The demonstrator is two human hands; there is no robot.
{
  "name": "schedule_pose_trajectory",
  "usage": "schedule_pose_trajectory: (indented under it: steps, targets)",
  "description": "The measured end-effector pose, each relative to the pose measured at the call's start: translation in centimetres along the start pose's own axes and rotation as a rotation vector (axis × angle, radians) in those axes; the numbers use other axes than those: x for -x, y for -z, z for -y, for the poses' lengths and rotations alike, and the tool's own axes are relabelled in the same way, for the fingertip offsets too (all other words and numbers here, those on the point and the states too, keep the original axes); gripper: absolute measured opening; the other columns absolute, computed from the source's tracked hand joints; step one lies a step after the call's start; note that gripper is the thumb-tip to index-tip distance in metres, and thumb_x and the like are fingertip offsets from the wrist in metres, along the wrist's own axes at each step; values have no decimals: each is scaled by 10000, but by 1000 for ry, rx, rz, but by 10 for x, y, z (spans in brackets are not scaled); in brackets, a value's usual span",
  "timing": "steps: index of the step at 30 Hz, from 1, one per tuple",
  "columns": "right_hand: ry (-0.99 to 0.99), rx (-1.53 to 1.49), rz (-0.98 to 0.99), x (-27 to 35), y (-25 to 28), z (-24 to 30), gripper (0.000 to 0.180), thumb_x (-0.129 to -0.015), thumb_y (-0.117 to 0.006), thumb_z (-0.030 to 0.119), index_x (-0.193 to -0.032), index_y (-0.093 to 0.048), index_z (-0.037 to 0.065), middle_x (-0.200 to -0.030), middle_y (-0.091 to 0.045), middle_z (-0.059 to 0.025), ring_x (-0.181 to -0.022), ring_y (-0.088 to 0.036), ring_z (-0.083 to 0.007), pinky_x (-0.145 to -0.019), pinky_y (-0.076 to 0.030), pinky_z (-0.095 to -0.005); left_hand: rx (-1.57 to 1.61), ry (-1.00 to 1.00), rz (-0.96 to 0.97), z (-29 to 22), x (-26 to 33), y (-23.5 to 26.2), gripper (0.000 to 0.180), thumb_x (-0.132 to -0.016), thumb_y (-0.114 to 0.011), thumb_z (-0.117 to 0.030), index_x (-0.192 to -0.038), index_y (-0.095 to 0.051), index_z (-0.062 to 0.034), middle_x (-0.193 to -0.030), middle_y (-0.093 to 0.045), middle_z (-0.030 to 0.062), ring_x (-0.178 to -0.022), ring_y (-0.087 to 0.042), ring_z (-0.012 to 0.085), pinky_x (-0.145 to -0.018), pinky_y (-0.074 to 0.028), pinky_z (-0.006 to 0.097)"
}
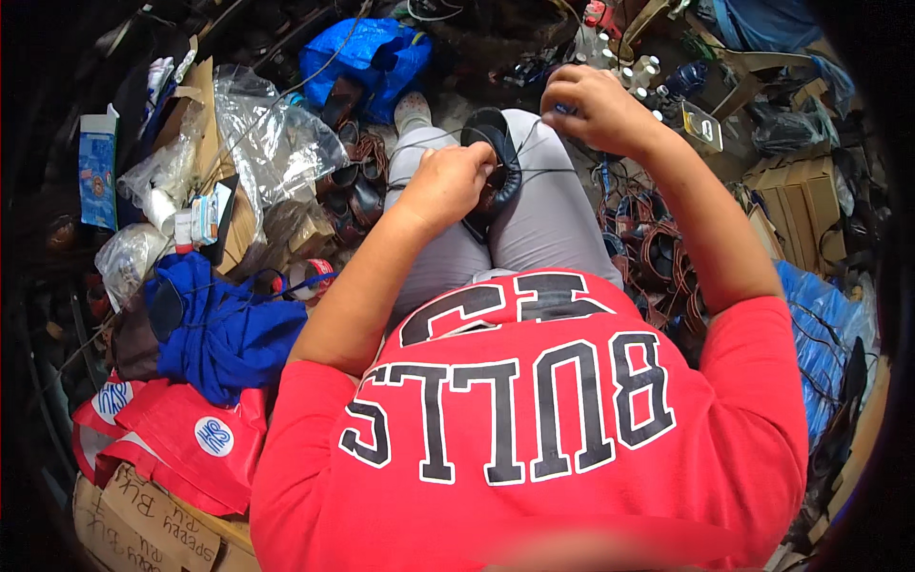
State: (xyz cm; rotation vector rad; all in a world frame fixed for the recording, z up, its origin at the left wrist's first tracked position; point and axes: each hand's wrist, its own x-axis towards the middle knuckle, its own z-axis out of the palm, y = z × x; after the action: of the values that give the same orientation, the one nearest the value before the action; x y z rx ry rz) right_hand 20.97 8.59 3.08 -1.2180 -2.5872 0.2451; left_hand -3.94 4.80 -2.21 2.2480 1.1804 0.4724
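Between the inner edges of the grey-trousered thighs (558, 200), toward the knee end, a black, rounded, leather-like shoe (508, 186) is held, its long axis running roughly from knees to lap. It is met on its left rim by the nearer left hand (448, 183), fingers closed on it. Beyond the right knee the right hand (596, 110) is raised, well apart, fingers curled, the shoe lying leftward and bodyward of it; whether any thin dark strand (545, 172) is gripped there cannot be told.

Cluttered grey floor (448, 110), brown cardboard box (801, 210) at right, soft light
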Motion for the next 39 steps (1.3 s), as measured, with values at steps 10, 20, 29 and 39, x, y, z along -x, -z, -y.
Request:
schedule_pose_trajectory:
  steps: [10,20,29,39]
  targets:
    - [295,106,266,-6,-26,27,57,-769,-604,139,-814,-570,133,-751,-615,-37,-828,-575,-221,-803,-373,-353,-166,-157,-39,16,24,10,147,-815,-488,-83,-909,-595,-120,-769,-632,109,-774,-608,310,-701,-401,431]
    - [-388,-1131,-199,-6,3,3,243,-875,-633,223,-922,-664,-14,-948,-663,-59,-847,-598,-119,-811,-458,-266,893,43,-287,-6,46,86,61,-814,-673,-37,-860,-644,-11,-838,-651,34,-785,-594,85,-723,-470,222]
    - [-66,-503,248,32,-14,36,200,-877,-606,187,-984,-616,18,-804,-643,-107,-715,-578,-198,-689,-463,-317,-51,-90,-2,0,66,58,92,-811,-644,-133,-820,-622,-45,-793,-600,150,-771,-595,297,-672,-487,379]
    - [-1393,543,231,427,149,-257,357,-884,-527,303,-1161,-623,98,-1138,-624,-153,-1072,-587,-308,-898,-448,-368,-1181,1088,-1026,155,313,412,399,-807,-599,-497,-1050,-700,-196,-952,-702,65,-896,-659,209,-810,-485,335]
